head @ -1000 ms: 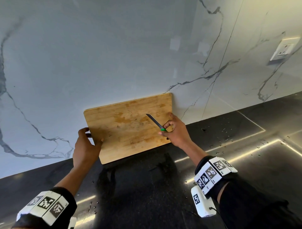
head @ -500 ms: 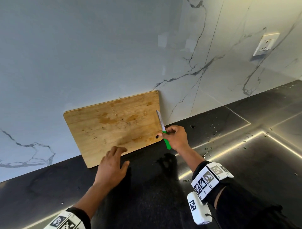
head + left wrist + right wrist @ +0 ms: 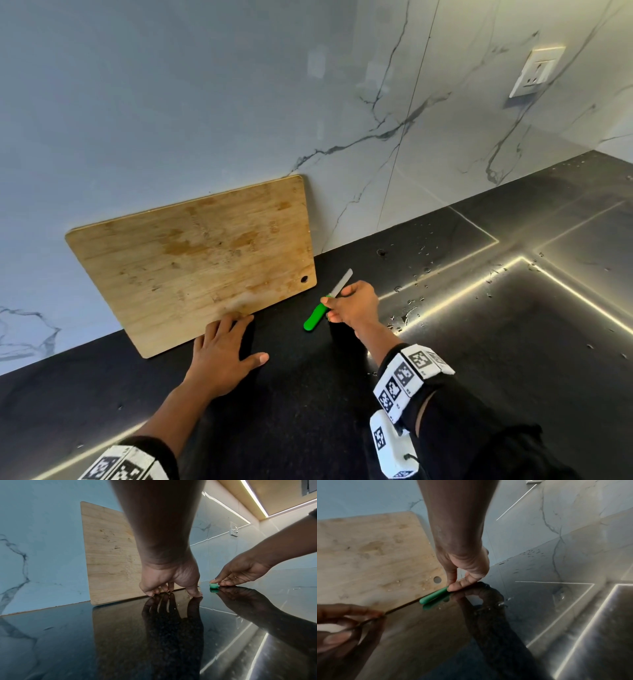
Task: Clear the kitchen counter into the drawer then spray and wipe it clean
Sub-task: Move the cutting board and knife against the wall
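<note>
A wooden cutting board leans upright against the marble backsplash, its lower edge on the black counter. My left hand rests on the counter, fingertips at the board's bottom edge, thumb spread out to the right. Just right of the board, my right hand pinches a green-handled knife low over the counter, blade pointing away toward the wall. The right wrist view shows the green handle lying on the glossy surface under my fingers. From the left wrist view I see the board and the handle's end.
Water droplets dot the counter right of the knife, near an inset panel with bright reflected light strips. A white wall socket sits on the backsplash at upper right. No drawer is in view.
My right hand has lowered the knife from in front of the board down to the counter beside it. My left hand left the board's left edge and dropped to its bottom edge.
</note>
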The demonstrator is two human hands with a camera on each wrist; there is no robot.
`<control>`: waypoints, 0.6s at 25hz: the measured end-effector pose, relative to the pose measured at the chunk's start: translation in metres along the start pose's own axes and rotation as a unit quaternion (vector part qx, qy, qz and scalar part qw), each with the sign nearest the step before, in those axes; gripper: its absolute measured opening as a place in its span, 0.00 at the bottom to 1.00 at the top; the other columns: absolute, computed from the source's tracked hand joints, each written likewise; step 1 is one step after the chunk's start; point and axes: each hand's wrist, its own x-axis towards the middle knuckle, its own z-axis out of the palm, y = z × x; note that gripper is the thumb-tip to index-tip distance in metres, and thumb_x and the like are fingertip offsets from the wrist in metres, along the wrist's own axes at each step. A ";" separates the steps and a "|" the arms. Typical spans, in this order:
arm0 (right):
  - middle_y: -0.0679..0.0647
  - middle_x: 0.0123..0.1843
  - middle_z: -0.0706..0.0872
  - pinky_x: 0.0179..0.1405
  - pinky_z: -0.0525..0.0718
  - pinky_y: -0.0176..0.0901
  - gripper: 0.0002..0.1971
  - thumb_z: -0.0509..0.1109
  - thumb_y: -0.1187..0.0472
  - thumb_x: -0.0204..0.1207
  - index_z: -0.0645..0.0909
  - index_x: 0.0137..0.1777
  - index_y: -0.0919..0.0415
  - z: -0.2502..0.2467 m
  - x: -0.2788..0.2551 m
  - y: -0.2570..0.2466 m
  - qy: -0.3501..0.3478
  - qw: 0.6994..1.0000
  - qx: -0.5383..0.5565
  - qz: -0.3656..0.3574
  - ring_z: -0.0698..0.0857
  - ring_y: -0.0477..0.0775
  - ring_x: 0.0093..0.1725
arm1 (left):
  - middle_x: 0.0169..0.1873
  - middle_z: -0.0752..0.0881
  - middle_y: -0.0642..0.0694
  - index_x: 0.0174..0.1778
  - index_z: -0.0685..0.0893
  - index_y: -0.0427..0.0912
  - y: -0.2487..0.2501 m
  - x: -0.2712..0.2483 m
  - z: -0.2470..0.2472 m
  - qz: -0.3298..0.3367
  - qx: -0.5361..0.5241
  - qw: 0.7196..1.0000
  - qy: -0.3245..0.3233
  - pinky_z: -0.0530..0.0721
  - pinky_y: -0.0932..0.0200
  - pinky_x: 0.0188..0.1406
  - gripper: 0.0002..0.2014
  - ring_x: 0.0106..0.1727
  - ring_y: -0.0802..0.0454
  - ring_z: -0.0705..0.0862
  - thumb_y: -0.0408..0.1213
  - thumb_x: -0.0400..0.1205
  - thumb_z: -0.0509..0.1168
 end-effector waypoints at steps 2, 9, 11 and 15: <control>0.62 0.38 0.90 0.28 0.89 0.47 0.20 0.86 0.61 0.65 0.74 0.42 0.58 0.005 -0.005 0.003 0.015 0.998 -0.043 -0.049 0.89 0.54 0.24 | 0.80 0.58 0.55 0.84 0.55 0.59 0.000 0.001 0.001 -0.007 -0.007 1.000 -0.004 0.60 0.44 0.77 0.41 0.80 0.47 0.57 0.66 0.77 0.63; 0.50 0.59 0.77 0.57 0.83 0.46 0.17 0.71 0.52 0.81 0.84 0.68 0.53 0.019 -0.025 0.009 -0.065 0.921 -0.285 -0.258 0.83 0.50 0.55 | 0.80 0.55 0.56 0.85 0.52 0.60 0.000 0.000 0.003 -0.019 -0.017 1.000 -0.012 0.59 0.44 0.77 0.42 0.80 0.46 0.56 0.66 0.78 0.62; 0.52 0.63 0.77 0.59 0.83 0.47 0.20 0.69 0.51 0.82 0.82 0.71 0.56 0.022 -0.029 0.008 -0.082 0.904 -0.318 -0.273 0.82 0.53 0.58 | 0.80 0.54 0.55 0.85 0.51 0.60 0.000 0.000 0.003 -0.023 -0.019 0.999 -0.014 0.59 0.43 0.78 0.42 0.80 0.45 0.56 0.66 0.78 0.62; 0.57 0.68 0.74 0.67 0.80 0.52 0.27 0.70 0.50 0.81 0.75 0.77 0.61 0.029 -0.030 0.005 -0.137 0.874 -0.371 -0.282 0.79 0.59 0.66 | 0.80 0.54 0.55 0.85 0.51 0.60 0.001 -0.001 0.003 -0.027 -0.017 0.999 -0.020 0.58 0.42 0.78 0.42 0.80 0.44 0.55 0.66 0.78 0.61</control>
